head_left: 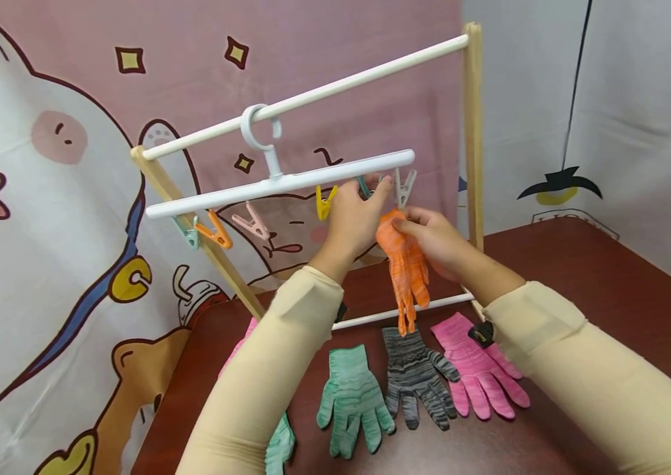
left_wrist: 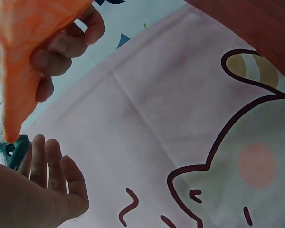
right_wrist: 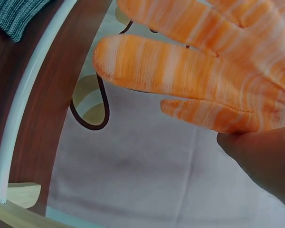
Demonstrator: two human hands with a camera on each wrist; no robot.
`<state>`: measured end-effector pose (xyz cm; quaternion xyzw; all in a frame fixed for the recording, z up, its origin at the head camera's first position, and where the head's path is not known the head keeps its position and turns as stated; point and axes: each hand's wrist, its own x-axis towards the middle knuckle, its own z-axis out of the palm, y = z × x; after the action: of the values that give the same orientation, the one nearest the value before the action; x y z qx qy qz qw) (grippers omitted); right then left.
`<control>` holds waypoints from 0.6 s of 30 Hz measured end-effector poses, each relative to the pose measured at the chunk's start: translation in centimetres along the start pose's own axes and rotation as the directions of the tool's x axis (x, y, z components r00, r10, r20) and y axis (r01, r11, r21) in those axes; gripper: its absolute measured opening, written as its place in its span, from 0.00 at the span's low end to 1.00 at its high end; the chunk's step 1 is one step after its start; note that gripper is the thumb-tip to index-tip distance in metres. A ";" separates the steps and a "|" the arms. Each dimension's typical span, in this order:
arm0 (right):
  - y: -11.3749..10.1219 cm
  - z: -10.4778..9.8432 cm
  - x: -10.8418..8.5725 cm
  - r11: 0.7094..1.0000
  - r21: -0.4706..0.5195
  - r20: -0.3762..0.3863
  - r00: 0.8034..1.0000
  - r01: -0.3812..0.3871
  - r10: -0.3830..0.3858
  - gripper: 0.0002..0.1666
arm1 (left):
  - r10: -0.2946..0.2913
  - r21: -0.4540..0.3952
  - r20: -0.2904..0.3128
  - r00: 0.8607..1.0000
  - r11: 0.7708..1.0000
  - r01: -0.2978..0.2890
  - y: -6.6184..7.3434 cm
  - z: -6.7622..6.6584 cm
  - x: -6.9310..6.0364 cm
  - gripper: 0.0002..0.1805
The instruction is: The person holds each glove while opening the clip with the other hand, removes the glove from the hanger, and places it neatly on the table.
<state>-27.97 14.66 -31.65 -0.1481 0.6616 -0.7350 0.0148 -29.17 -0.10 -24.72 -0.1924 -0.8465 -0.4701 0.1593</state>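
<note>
An orange glove (head_left: 404, 257) dangles by its cuff from my right hand (head_left: 437, 243), thumb on the near side. My left hand (head_left: 357, 210) pinches a teal clothespin (left_wrist: 20, 153) under the right part of a white hanger (head_left: 341, 173). In the left wrist view, a corner of the glove meets this clothespin; whether its jaws bite the cloth I cannot tell. A whitish clothespin (head_left: 404, 189) sits just above the cuff. In the right wrist view, the glove's fingers (right_wrist: 152, 64) spread out beyond my thumb.
The hanger hooks over a rack's white bar (head_left: 365, 80). Yellow (head_left: 324, 203), pink (head_left: 253, 223), orange (head_left: 214, 231) and mint (head_left: 189, 232) clothespins hang from it. Below lie green (head_left: 354, 399), grey (head_left: 418, 376) and pink (head_left: 480, 366) gloves on the dark red table (head_left: 578, 316).
</note>
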 end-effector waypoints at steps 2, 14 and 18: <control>0.0 -0.1 -0.3 1.000 -0.029 -0.008 1.000 0.001 -0.001 0.15 | -0.011 -0.005 0.021 1.000 1.000 0.011 -0.1 -0.1 0.0 0.22; 0.4 -0.9 -1.7 0.996 -0.090 -0.020 1.000 -0.016 0.014 0.12 | 0.002 0.063 0.107 0.994 0.998 -0.009 -2.2 -3.6 -3.5 0.23; 0.4 -1.3 -2.3 0.994 -0.105 -0.016 1.000 -0.023 0.022 0.12 | 0.077 0.144 0.048 0.996 0.986 -0.083 -4.1 -5.9 -6.1 0.16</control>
<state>-26.15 16.36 -32.61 -0.1356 0.7010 -0.7001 0.0104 -25.22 -8.19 -27.47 -0.2239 -0.8734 -0.3959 0.1739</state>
